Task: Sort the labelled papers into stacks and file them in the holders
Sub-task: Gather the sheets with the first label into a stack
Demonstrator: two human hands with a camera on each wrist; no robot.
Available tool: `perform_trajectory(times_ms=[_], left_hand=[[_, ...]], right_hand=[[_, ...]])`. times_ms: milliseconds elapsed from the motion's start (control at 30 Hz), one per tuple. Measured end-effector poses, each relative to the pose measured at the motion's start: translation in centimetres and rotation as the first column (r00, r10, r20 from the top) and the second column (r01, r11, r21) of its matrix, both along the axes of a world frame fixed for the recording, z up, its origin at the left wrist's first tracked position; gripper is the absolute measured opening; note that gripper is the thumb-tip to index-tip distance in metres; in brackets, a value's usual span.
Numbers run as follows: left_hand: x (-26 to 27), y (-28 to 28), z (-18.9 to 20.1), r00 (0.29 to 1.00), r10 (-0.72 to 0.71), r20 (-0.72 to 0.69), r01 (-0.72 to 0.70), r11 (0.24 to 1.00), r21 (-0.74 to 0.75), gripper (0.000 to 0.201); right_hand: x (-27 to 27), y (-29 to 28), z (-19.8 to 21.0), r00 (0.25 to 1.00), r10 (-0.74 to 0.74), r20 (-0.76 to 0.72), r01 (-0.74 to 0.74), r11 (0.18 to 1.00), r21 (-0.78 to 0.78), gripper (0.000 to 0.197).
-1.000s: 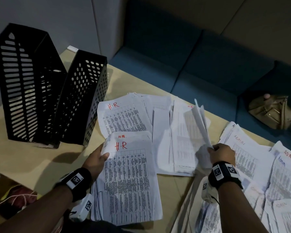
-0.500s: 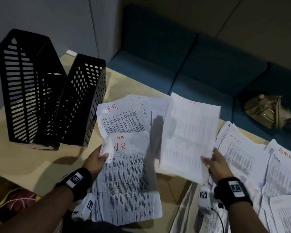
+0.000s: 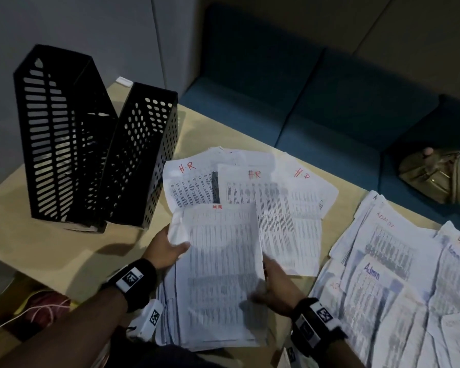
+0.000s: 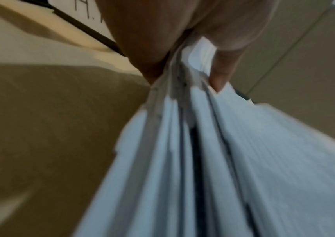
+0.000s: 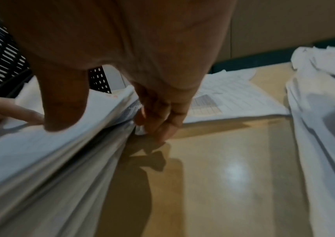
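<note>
My left hand [image 3: 163, 251] pinches HR stack [image 3: 221, 274] at left edge, thumb on top; my right hand [image 3: 272, 285] grips right edge, fingers curled under. Stack raised just off table [image 3: 64, 251], near two black file holders [image 3: 96, 155]; Admin papers [image 3: 398, 261] spread to right.

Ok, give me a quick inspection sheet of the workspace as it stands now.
Surface: tan table, papers spread over it.
Job's things: HR stack held in both hands; three loose HR sheets behind it; Admin sheets to the right; two black holders upright, far left.
Clutter: nothing seen on the table.
Grippers: left hand and right hand grip the stack's sides.
Cables: thin white cord below the table edge.
Surroundings: blue sofa, tan bag on it.
</note>
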State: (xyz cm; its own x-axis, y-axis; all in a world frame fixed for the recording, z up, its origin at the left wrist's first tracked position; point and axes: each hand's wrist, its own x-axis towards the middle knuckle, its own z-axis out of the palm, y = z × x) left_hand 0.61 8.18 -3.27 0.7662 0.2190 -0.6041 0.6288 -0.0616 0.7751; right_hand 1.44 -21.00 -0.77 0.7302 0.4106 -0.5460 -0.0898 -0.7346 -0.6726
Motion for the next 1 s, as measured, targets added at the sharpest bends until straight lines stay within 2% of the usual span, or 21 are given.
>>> perform_trajectory(times_ms=[67,100,133,167,233,267,300,367,433,500,533,600,633,700,800,833,867,900,933,967,1000], left_hand=[[0.1,0.0,0.4,0.999,-0.009,-0.032,0.009,1.0,-0.013,0.048],[0.2,-0.2,0.8,0.999,-0.025,-0.041,0.024,0.999,-0.022,0.047],[0.3,-0.3,1.2,0.998,-0.042,-0.047,0.041,0.999,-0.022,0.044],[0.4,-0.6,1.9,0.997,-0.059,-0.054,0.058,0.998,-0.029,0.042],[0.6,-0.8,1.9,0.993,-0.108,-0.057,0.107,0.994,-0.012,0.048],[0.7,-0.8,2.0,0.988,-0.144,-0.054,0.144,0.99,0.001,0.052],[0.7,-0.7,2.0,0.985,-0.167,-0.054,0.167,0.986,0.002,0.054],[0.7,-0.7,1.9,0.981,-0.187,-0.053,0.187,0.982,0.005,0.049],[0.7,-0.7,2.1,0.98,-0.198,-0.035,0.199,0.979,0.03,0.039],[0.6,-0.4,2.8,0.987,-0.158,-0.033,0.158,0.987,-0.003,0.029],[0.5,0.0,2.8,0.991,-0.12,-0.051,0.118,0.992,-0.033,0.025],[0.1,1.0,2.8,0.996,-0.023,-0.09,0.018,0.998,-0.061,0.022],[-0.1,1.6,2.6,0.994,0.02,-0.111,-0.026,0.998,-0.054,0.02],[-0.3,2.5,2.2,0.99,0.079,-0.115,-0.086,0.995,-0.059,0.014],[-0.6,2.7,2.3,0.989,0.119,-0.085,-0.127,0.988,-0.092,0.023],[-0.8,2.5,2.3,0.988,0.127,-0.089,-0.136,0.985,-0.105,0.024],[-0.7,2.1,2.5,0.986,0.136,-0.094,-0.146,0.982,-0.122,0.021],[-0.5,1.5,2.8,0.986,0.14,-0.091,-0.151,0.98,-0.132,0.017],[-0.2,1.0,3.0,0.985,0.149,-0.085,-0.159,0.978,-0.133,0.013],[0.1,0.6,3.0,0.987,0.139,-0.077,-0.148,0.98,-0.131,0.009],[0.4,0.1,3.1,0.99,0.121,-0.077,-0.131,0.983,-0.128,0.01]], right_hand=[[1.8,0.5,0.4,0.973,-0.232,0.001,0.232,0.973,0.006,0.082],[2.7,0.9,0.8,0.95,-0.311,0.007,0.311,0.95,-0.029,0.075],[3.7,1.4,1.6,0.945,-0.324,0.04,0.326,0.933,-0.149,0.065],[4.6,1.7,2.5,0.96,-0.256,0.114,0.279,0.913,-0.298,0.058],[6.2,2.4,4.0,0.949,-0.073,0.306,0.239,0.801,-0.549,0.059],[7.1,2.8,4.5,0.918,-0.01,0.397,0.256,0.78,-0.571,0.057],[7.8,3.1,4.7,0.872,0.017,0.489,0.269,0.817,-0.509,0.05],[9.4,3.2,3.7,0.825,0.083,0.558,0.136,0.93,-0.34,0.039],[10.5,2.8,2.0,0.857,0.119,0.501,0.027,0.961,-0.275,0.045],[11.1,2.0,0.3,0.923,0.022,0.383,0.091,0.957,-0.274,0.058],[11.2,1.5,-0.4,0.95,-0.013,0.311,0.107,0.953,-0.285,0.071],[10.7,0.1,-1.7,0.983,0.031,0.179,0.038,0.929,-0.367,0.095],[10.2,-0.6,-2.3,0.988,0.082,0.131,-0.016,0.898,-0.44,0.092],[9.4,-1.7,-3.2,0.989,0.101,0.107,-0.024,0.829,-0.558,0.069],[8.9,-1.5,-2.4,0.975,-0.025,0.222,0.156,0.785,-0.599,0.061],[8.8,-1.0,-1.9,0.943,-0.091,0.32,0.257,0.81,-0.527,0.058],[8.7,-0.2,-1.2,0.897,-0.2,0.395,0.349,0.868,-0.353,0.055],[8.5,0.9,-0.1,0.86,-0.348,0.374,0.407,0.909,-0.089,0.055],[8.4,2.3,1.0,0.842,-0.473,0.26,0.435,0.88,0.19,0.057],[8.3,3.6,2.0,0.846,-0.51,0.158,0.427,0.824,0.372,0.057],[8.3,4.7,2.5,0.857,-0.5,0.129,0.396,0.797,0.456,0.051]])
